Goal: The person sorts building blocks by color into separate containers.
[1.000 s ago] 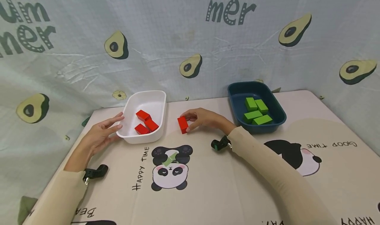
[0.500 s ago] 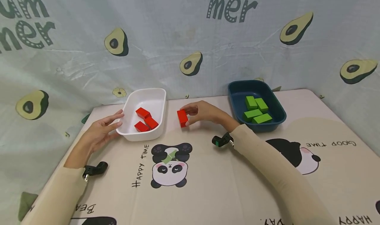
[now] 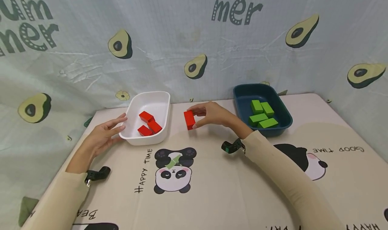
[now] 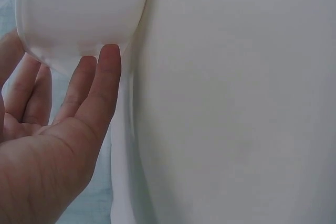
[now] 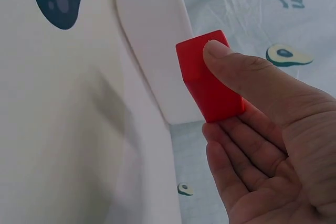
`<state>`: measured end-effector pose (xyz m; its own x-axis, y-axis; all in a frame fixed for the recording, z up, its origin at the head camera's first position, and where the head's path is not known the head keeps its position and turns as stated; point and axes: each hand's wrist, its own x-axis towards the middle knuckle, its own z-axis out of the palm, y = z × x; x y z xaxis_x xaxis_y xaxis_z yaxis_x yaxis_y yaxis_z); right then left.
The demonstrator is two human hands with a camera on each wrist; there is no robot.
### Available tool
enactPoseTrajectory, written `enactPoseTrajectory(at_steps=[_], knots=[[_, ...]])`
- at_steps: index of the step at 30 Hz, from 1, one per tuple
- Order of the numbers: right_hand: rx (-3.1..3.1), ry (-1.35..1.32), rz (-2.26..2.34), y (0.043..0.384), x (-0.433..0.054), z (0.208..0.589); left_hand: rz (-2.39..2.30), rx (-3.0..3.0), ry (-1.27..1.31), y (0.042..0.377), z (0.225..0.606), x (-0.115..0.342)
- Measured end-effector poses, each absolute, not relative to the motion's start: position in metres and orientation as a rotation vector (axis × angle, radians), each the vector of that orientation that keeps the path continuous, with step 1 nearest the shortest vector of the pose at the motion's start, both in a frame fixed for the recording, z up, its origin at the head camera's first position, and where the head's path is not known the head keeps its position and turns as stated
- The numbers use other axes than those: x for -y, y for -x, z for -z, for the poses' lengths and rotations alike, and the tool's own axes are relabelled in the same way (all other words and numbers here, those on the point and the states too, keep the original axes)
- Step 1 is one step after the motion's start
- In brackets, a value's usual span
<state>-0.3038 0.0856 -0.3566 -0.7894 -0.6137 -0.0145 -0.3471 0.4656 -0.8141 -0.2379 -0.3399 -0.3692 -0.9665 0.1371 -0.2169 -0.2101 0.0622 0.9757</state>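
Observation:
My right hand [image 3: 213, 114] pinches a red block [image 3: 189, 120] between thumb and fingertips, to the right of the white plastic container [image 3: 145, 141]. In the right wrist view the thumb presses one face of the red block [image 5: 218, 95], and fingers support its other end; a shadow falls on the tabletop beside it. At the container's left side is my left hand [image 3: 101, 135], its extended fingers touching the outer wall. The left wrist view shows those fingertips against the white container [image 4: 84, 9]. Inside the container lie 3 red blocks [image 3: 154, 126].
A dark blue container [image 3: 274, 132] holding several green blocks [image 3: 257, 118] stands at the back right, near my right forearm. Behind the table hangs a curtain [image 3: 169, 38] printed with avocados. Panda drawings decorate the tablecloth [image 3: 212, 183].
My right hand has lifted the red block a little from the tabletop and shifted slightly right. The left hand stays at the white container.

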Motion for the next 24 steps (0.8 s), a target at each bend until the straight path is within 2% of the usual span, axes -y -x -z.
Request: enactPoseTrajectory(at_steps=[24], knots=[[-2.395, 0.837, 1.283, 0.293, -0.081, 0.349, -1.987, -2.110, 0.075, 0.239, 0.371, 0.342]])
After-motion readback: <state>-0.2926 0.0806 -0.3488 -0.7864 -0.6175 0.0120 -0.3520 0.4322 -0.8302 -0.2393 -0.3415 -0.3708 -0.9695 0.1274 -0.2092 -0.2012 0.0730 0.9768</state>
